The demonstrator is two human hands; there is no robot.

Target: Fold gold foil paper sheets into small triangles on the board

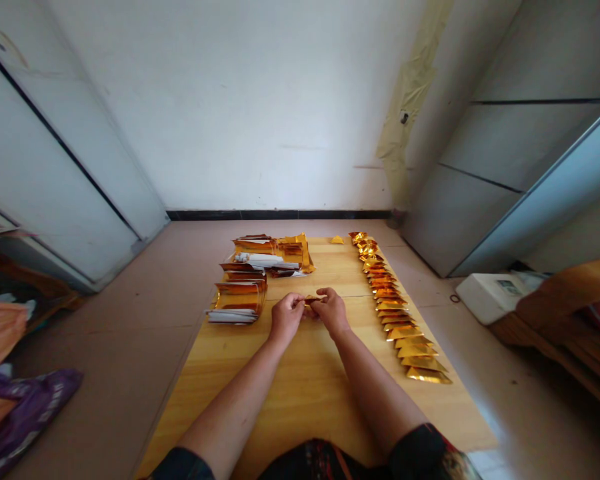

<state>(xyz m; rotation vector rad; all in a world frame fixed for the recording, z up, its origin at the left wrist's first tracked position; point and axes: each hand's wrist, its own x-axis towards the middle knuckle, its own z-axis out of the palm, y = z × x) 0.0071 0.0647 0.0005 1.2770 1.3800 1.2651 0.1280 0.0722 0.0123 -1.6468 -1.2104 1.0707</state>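
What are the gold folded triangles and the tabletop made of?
The folded triangles look like thin gold metallic foil or foil-faced paper: mirror-bright glints, crisp creases. The tabletop looks like varnished light wood, going by grain and sheen, possibly laminate.

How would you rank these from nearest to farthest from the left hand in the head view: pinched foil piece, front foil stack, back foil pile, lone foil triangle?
From the left hand:
1. Pinched gold foil piece, between both hands
2. Front foil stack, left side of table
3. Back foil pile, behind that stack
4. Lone foil triangle, far table edge
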